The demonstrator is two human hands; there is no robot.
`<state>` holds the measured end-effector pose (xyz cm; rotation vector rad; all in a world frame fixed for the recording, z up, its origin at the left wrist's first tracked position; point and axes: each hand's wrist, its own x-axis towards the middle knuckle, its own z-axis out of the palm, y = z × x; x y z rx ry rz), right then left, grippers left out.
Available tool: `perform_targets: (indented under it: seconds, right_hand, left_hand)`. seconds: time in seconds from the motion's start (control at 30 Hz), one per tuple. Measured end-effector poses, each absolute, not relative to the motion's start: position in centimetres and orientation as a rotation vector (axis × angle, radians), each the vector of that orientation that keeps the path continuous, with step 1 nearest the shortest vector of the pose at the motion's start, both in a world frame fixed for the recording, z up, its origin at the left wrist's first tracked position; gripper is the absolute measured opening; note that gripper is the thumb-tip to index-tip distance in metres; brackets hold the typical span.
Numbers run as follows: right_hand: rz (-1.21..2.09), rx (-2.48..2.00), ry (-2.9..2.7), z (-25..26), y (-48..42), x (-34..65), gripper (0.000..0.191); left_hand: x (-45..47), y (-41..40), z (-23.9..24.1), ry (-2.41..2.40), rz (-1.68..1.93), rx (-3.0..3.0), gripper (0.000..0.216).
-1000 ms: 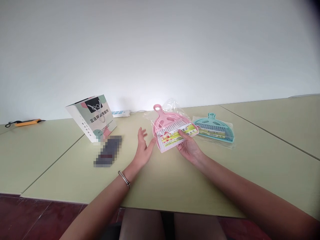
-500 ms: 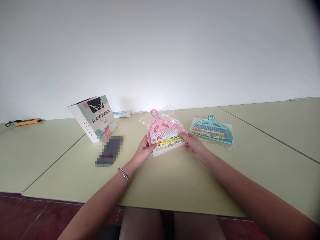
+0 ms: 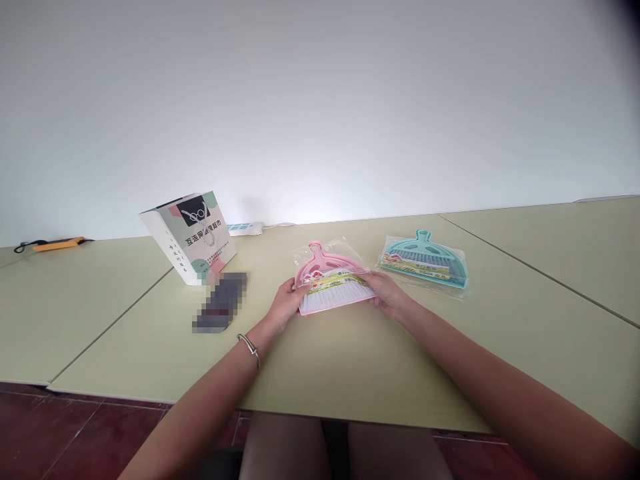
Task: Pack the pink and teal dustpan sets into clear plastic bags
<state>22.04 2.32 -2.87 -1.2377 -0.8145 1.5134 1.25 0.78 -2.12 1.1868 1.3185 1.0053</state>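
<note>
Left hand (image 3: 284,304) and right hand (image 3: 388,294) grip 1 pink dustpan set (image 3: 331,283) (1 teal dustpan set (image 3: 425,261) lies nearby).

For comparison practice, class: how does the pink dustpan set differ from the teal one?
The pink dustpan set is held at its sides by the left hand and right hand; the teal dustpan set lies untouched on the table. Pink is nearer the person, teal farther right. Both are bagged in clear plastic, handles pointing away.
</note>
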Motion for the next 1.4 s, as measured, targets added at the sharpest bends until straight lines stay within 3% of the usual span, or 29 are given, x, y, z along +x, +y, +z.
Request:
perform_targets:
  seconds: [0.37,0.53,0.67,0.73,0.97,1.13,1.2,1.33,1.4]
  right_hand:
    - [1.812,-0.987,-0.894,-2.0,2.0,23.6,0.018]
    - [1.702,-1.073,-0.877,-2.5,2.1,23.2,0.017]
    - [1.556,-1.174,-0.842,-2.4,2.1,22.5,0.006]
    - [1.482,-1.18,-0.824,-2.1,1.9,22.3,0.006]
    - [1.4,-1.117,-0.865,-1.7,2.0,22.7,0.035]
    - [1.412,-1.141,-1.116,-2.0,1.8,22.5,0.046]
    - [1.245,-1.224,-1.201,-2.0,1.5,22.2,0.044]
    - [0.49,-1.316,-1.323,-1.6,0.6,21.5,0.044]
    - [0.335,-1.261,-1.417,-1.4,0.2,21.0,0.04]
  left_hand:
    - [0.0,0.3,-0.6,0.974,0.828,1.046,0.04]
    - [0.1,0.4,-0.6,0.942,0.944,0.972,0.039]
    - [0.3,0.7,-1.2,1.118,1.047,1.036,0.022]
    - [0.2,0.7,-1.2,1.195,1.044,1.145,0.031]
    - [0.2,0.5,-0.7,1.105,0.974,1.209,0.06]
    - [0.3,0.9,-0.9,1.109,1.138,0.975,0.057]
    - [0.3,1.0,-1.1,1.083,1.236,0.895,0.051]
    - [0.6,1.2,-1.6,1.011,1.4,0.822,0.044]
    - [1.0,1.1,-1.8,0.984,1.462,0.819,0.042]
